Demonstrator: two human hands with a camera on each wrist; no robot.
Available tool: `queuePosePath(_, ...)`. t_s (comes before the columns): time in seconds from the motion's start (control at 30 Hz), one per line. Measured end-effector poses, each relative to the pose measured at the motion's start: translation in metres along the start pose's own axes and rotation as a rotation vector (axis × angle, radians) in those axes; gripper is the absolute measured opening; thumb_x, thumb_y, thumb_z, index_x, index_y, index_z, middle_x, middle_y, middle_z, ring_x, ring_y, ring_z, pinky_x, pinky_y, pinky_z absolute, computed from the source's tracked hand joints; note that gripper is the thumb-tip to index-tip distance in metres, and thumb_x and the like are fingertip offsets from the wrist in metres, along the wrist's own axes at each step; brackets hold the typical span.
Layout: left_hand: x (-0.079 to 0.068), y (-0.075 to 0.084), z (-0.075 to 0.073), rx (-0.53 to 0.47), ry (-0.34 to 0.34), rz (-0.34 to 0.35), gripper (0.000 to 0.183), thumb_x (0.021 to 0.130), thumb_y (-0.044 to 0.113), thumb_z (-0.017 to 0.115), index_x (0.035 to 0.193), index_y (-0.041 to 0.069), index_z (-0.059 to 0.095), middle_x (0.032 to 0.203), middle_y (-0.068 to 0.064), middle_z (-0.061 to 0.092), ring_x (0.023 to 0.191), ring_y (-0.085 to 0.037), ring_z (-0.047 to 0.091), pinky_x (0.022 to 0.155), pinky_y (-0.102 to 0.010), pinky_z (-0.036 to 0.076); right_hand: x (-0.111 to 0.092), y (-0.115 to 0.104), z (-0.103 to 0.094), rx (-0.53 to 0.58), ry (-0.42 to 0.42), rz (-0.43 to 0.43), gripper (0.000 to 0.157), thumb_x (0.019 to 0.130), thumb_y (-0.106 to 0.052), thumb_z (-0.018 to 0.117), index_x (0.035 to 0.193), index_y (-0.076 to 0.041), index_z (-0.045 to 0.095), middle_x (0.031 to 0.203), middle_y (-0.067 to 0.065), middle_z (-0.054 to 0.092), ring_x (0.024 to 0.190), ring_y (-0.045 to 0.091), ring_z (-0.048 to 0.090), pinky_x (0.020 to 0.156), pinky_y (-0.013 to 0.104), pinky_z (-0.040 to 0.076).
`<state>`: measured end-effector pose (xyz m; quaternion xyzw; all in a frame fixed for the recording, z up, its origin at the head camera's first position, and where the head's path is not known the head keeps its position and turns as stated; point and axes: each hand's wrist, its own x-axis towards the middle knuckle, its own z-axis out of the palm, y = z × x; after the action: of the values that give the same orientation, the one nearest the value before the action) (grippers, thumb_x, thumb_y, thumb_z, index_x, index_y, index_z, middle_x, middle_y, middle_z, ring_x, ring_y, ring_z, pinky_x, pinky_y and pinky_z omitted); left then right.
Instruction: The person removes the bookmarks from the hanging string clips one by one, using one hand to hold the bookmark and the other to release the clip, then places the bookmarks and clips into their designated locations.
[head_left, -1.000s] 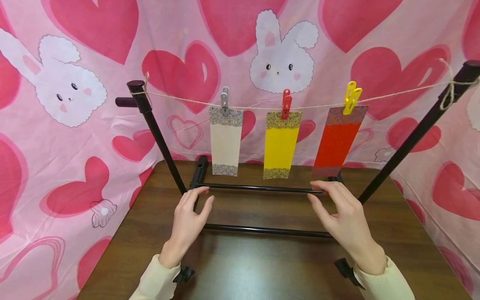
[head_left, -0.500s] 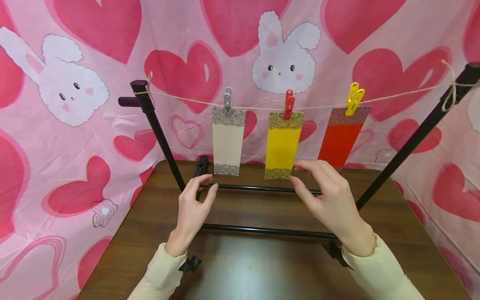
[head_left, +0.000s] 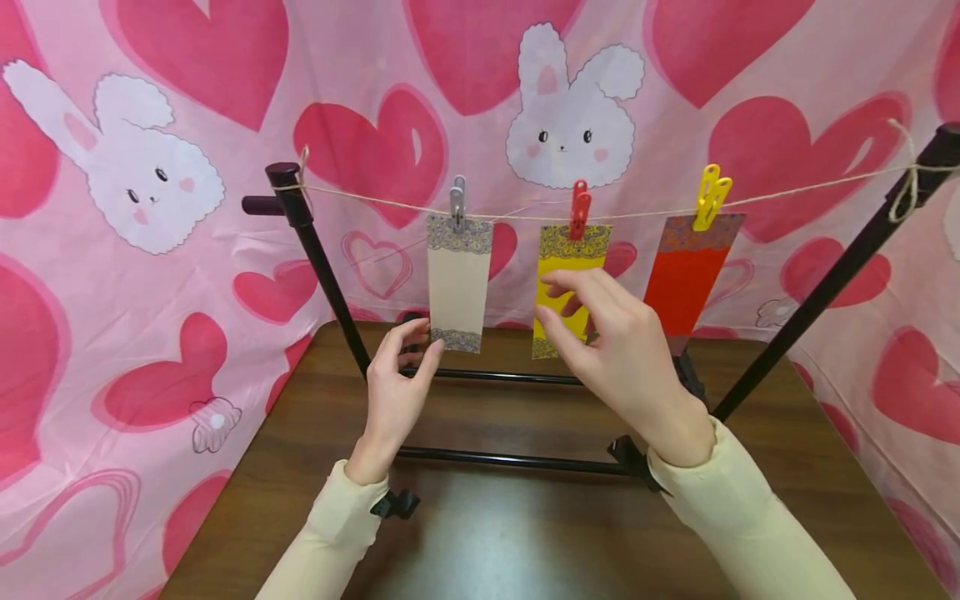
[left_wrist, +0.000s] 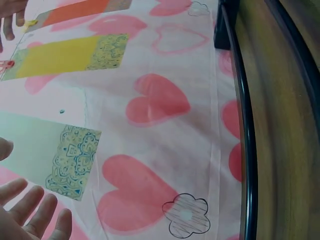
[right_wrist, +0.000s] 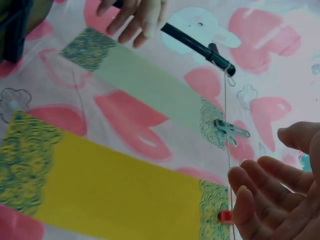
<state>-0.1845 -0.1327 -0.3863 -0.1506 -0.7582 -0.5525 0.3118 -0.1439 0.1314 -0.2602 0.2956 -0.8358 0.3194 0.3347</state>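
Three paper strips with patterned ends hang from a thin string point(head_left: 643, 215): a white strip point(head_left: 456, 287) under a grey clothespin point(head_left: 458, 207), a yellow strip point(right_wrist: 120, 185) under a red clothespin point(head_left: 579, 212), and a red strip point(head_left: 686, 287) under a yellow clothespin point(head_left: 709, 202). My left hand point(head_left: 395, 383) is at the white strip's lower left corner, fingers loosely bent with a gap to the thumb. My right hand point(head_left: 622, 350) overlaps the yellow strip's lower part in the head view. Its fingers and thumb are apart, and nothing shows between them.
The string is tied between two black posts point(head_left: 322, 271) of a rack standing on a brown wooden table point(head_left: 495, 533). Two black crossbars point(head_left: 510, 459) run low between the sides. Pink fabric point(head_left: 480, 150) printed with hearts and rabbits encloses the back and sides.
My right hand has moved left and up, from below the red strip to in front of the yellow one. My left hand has risen toward the white strip's lower corner. The strips hang as before.
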Motion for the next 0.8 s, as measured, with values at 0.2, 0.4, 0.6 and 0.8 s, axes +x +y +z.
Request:
queuePosePath(0.2, 0.010, 0.002, 0.004, -0.045, -0.002, -0.042, 0.036, 0.097, 0.016, 0.076, 0.131, 0.007, 0.067, 0.125, -0.010, 0.070, 0.113, -0.025, 0.065, 0.092, -0.043, 0.055, 0.024, -0.007, 0.006, 0.010, 0.046, -0.068, 0.034, 0.094, -0.016, 0.078, 0.124, -0.002, 0.069, 0.112, 0.011, 0.072, 0.102, 0.025, 0.064, 0.082, 0.039, 0.057)
queuePosePath(0.4, 0.016, 0.001, 0.005, -0.075, -0.012, -0.075, 0.037, 0.096, 0.012, 0.076, 0.132, 0.004, 0.066, 0.119, -0.017, 0.070, 0.111, -0.026, 0.066, 0.096, -0.050, 0.054, 0.047, -0.017, 0.011, 0.038, 0.057, -0.130, 0.033, 0.095, -0.016, 0.076, 0.124, -0.001, 0.068, 0.115, 0.013, 0.071, 0.104, 0.025, 0.064, 0.090, 0.039, 0.056)
queuePosePath(0.6, 0.021, 0.000, 0.005, -0.128, -0.015, -0.096, 0.034, 0.099, 0.013, 0.073, 0.130, 0.003, 0.067, 0.116, -0.018, 0.071, 0.106, -0.017, 0.066, 0.093, -0.028, 0.053, 0.070, -0.021, 0.018, 0.042, 0.080, -0.168, 0.028, 0.098, -0.015, 0.073, 0.121, 0.000, 0.069, 0.111, 0.011, 0.070, 0.101, 0.022, 0.062, 0.083, 0.034, 0.055)
queuePosePath(0.8, 0.025, 0.002, 0.007, -0.175, -0.011, -0.115, 0.031, 0.099, 0.008, 0.071, 0.128, -0.002, 0.067, 0.115, -0.021, 0.071, 0.101, -0.008, 0.066, 0.092, -0.026, 0.053, 0.085, -0.023, 0.028, 0.047, 0.079, -0.124, 0.030, 0.099, -0.015, 0.073, 0.124, 0.001, 0.069, 0.117, 0.013, 0.070, 0.111, 0.024, 0.063, 0.098, 0.035, 0.053)
